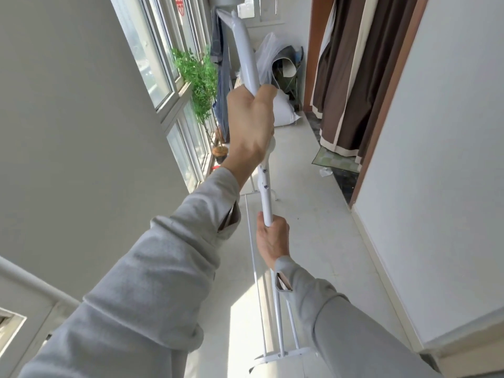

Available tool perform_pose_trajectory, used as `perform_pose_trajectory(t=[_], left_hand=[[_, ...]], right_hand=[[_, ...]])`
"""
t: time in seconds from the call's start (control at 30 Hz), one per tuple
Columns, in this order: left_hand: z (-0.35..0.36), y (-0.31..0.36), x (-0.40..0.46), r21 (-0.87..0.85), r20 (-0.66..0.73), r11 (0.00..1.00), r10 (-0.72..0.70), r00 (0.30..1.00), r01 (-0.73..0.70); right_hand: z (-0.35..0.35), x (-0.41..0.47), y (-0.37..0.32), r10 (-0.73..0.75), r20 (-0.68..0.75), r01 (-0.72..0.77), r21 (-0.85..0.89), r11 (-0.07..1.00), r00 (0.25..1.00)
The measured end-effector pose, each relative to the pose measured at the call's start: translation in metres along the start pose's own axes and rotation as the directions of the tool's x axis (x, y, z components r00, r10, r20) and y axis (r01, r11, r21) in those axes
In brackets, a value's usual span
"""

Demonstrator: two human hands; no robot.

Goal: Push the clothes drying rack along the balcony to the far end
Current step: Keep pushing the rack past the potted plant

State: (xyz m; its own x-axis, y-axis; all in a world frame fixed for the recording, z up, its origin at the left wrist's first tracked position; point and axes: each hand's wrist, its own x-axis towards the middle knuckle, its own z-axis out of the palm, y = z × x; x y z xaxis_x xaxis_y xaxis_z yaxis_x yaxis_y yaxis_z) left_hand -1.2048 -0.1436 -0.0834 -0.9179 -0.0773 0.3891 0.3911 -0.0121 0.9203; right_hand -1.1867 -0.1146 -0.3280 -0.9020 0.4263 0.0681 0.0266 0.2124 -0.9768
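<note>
A white metal clothes drying rack (266,199) stands right in front of me, its upright pole running from the floor rails up toward the ceiling. My left hand (249,126) is wrapped around the pole high up, near head height. My right hand (272,238) grips the same pole lower down. Thin white rails and the base foot (283,357) show near the floor between my grey sleeves. Denim clothes (222,77) hang from the rack's far end.
Windows (174,85) line the left side, with a green potted plant (199,75) under them. Brown curtains (351,77) and a doorway mat (335,160) lie on the right. Bags and a white sack (283,110) pile up at the far end. Pale tiled floor (313,222) runs ahead.
</note>
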Motion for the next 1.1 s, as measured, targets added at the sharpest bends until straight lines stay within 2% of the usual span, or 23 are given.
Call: perform_pose_trajectory(t=[0.27, 0.73, 1.1], left_hand=[[0.000, -0.013, 0.037, -0.007, 0.016, 0.999, -0.046, 0.999, 0.046], [0.003, -0.038, 0.101, 0.008, 0.006, 0.999, -0.044, 0.999, 0.044], [-0.012, -0.069, 0.165, -0.078, 0.053, 0.995, -0.058, 0.997, 0.062]], right_hand=[[0.021, 0.038, 0.003, -0.011, 0.031, 0.012, -0.032, 0.999, 0.999], [0.054, 0.099, 0.000, -0.025, 0.053, 0.027, -0.036, 0.999, 0.998], [0.097, 0.151, -0.006, 0.014, -0.041, -0.015, -0.019, 1.000, 0.999]])
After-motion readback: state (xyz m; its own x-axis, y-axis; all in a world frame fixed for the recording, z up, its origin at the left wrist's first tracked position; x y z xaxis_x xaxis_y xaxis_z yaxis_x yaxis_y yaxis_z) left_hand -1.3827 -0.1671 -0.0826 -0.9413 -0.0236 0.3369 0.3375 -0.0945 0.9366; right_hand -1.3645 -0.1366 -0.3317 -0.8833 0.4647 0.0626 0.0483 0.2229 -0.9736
